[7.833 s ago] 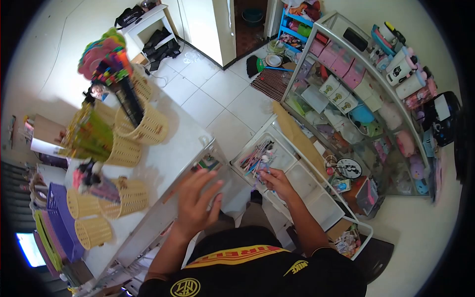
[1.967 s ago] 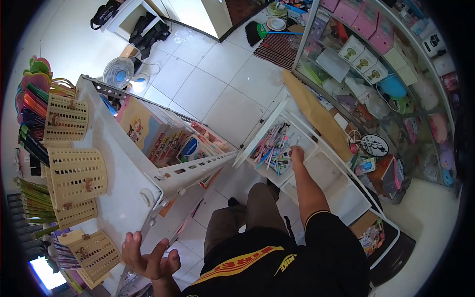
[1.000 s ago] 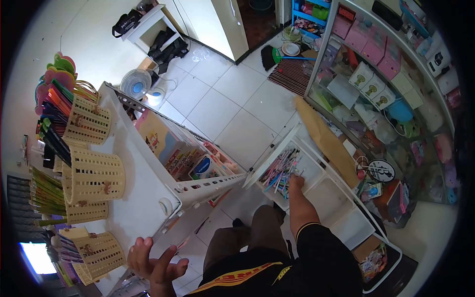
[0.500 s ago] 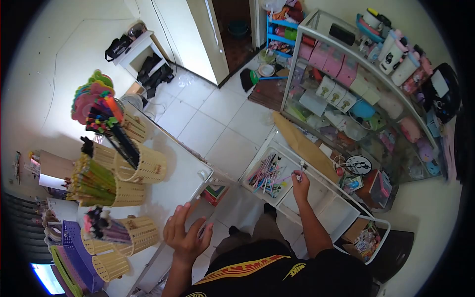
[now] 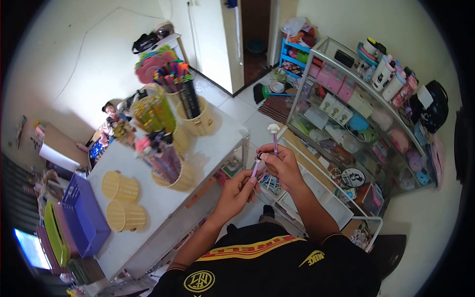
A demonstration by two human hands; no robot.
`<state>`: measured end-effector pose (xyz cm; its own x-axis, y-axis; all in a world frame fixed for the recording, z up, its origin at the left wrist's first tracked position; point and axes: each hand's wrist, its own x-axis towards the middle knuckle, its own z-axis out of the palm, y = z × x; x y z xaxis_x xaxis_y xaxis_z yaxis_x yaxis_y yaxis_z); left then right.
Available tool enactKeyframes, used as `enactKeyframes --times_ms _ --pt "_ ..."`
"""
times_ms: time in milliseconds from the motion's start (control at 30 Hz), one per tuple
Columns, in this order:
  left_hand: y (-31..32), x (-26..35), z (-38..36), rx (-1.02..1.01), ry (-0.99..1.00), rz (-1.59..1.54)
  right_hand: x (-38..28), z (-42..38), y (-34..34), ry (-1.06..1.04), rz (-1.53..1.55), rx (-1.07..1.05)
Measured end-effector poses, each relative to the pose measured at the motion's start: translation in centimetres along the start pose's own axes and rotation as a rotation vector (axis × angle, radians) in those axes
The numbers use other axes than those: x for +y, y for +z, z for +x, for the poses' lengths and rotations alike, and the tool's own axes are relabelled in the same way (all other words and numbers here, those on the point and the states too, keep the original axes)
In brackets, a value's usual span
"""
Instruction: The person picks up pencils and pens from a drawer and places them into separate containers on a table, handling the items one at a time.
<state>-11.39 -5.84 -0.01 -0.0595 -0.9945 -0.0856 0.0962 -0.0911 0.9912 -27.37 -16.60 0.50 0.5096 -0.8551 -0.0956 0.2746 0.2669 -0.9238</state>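
Note:
In front of my chest, my left hand (image 5: 239, 189) grips the lower part of a pink pen (image 5: 256, 168) with a dark topper. My right hand (image 5: 281, 167) pinches the dark topper at its upper end and also holds a purple pen (image 5: 275, 139) with a white fluffy topper standing upright. Both hands are close together. Below them, partly hidden, several thin pens (image 5: 270, 183) lie in a white tray. To the left, a cream basket (image 5: 179, 179) on the white table holds pens with pink and dark toppers.
The white table (image 5: 208, 148) also bears more pencil baskets, two cream baskets (image 5: 120, 187) and a purple tray (image 5: 85, 220). A glass display case (image 5: 363, 119) stands at the right. A white drawer unit (image 5: 336, 213) is beside my right arm.
My hands have come together above the drawers. My left hand, open before, now grips the pink pen. My right hand has risen from the tray with pens. The view has shifted.

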Motion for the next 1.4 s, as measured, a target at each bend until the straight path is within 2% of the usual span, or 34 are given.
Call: enactKeyframes --times_ms 33,100,133,200,267,333,400,533,600,633,700,733,800,867,900,967,1000,1067,1100,1133,1200,1333,1400 --pt "-0.5 -0.1 -0.6 0.021 0.013 0.001 -0.1 0.0 1.1 -0.01 0.02 -0.023" --pt "-1.5 -0.2 -2.1 0.021 -0.001 -0.234 -0.7 -0.2 3.0 -0.017 0.033 -0.069" --pt "-2.0 0.0 -2.8 0.042 0.01 -0.237 -1.1 -0.3 3.7 -0.033 0.138 -0.053" --pt "-2.9 0.4 -4.2 0.051 0.006 -0.498 -1.1 0.0 4.5 -0.034 0.238 -0.054" --pt "-3.3 1.1 -5.4 0.105 0.017 -0.551 -0.8 0.7 4.5 -0.051 0.268 -0.111" --pt "-4.0 1.2 -6.5 0.153 0.031 -0.603 -0.7 1.1 5.4 -0.056 0.265 -0.134" --pt "-4.9 1.0 -7.4 0.094 0.017 -0.655 -0.5 1.8 6.5 -0.193 0.064 -0.024" --pt "-4.9 0.6 -9.5 0.218 0.072 -0.521 -3.8 1.7 9.3 -0.266 -0.05 -0.153" --pt "-5.2 -0.5 -10.8 0.427 0.266 -0.337 -5.0 1.9 11.2 -0.521 -0.163 -0.106" --pt "-5.6 -0.3 -11.1 0.433 0.271 -0.339 -5.5 2.1 12.1 -0.566 -0.138 -0.105" --pt "-6.5 0.4 -11.4 0.627 0.541 -0.238 -6.1 2.3 14.5 -0.636 -0.12 -0.116" --pt "-7.2 1.1 -11.5 0.633 0.544 -0.243 -6.1 2.4 15.4 -0.702 -0.098 -0.12" --pt "-8.5 2.8 -11.5 0.7 0.453 -0.11 -5.0 3.1 16.4 -0.673 -0.114 -0.17" --pt "-9.4 3.4 -10.7 0.697 0.442 -0.118 -3.8 3.6 17.7 -0.666 -0.357 -0.235" --pt "-9.8 3.5 -10.5 0.689 0.429 -0.122 -3.1 3.8 18.1 -0.67 -0.359 -0.241" --pt "-10.2 3.1 -10.3 0.68 0.413 -0.127 -2.0 3.9 18.4 -0.863 -0.626 -0.228" --pt "-10.2 3.0 -10.2 0.669 0.391 -0.131 -1.9 4.0 18.2 -0.869 -0.627 -0.234" --pt "-10.1 3.0 -10.2 0.69 0.4 -0.137 -1.9 4.2 17.6 -1.001 -0.829 -0.219" --pt "-10.1 2.8 -10.2 0.683 0.395 -0.14 -2.2 3.5 17.9 -0.862 -0.779 -0.208" --pt "-10.1 2.7 -10.2 0.676 0.388 -0.142 -2.9 3.2 18.1 -0.862 -0.78 -0.214" --pt "-10.3 2.7 -10.1 0.674 0.391 -0.141 -3.9 3.0 18.1 -1.015 -1.063 -0.236" --pt "-10.2 2.6 -10.1 0.676 0.399 -0.175 -3.3 2.3 18.0 -0.966 -1.254 -0.235" --pt "-10.3 2.6 -10.1 0.671 0.436 -0.247 -3.7 1.9 17.9 -0.779 -1.43 -0.233"
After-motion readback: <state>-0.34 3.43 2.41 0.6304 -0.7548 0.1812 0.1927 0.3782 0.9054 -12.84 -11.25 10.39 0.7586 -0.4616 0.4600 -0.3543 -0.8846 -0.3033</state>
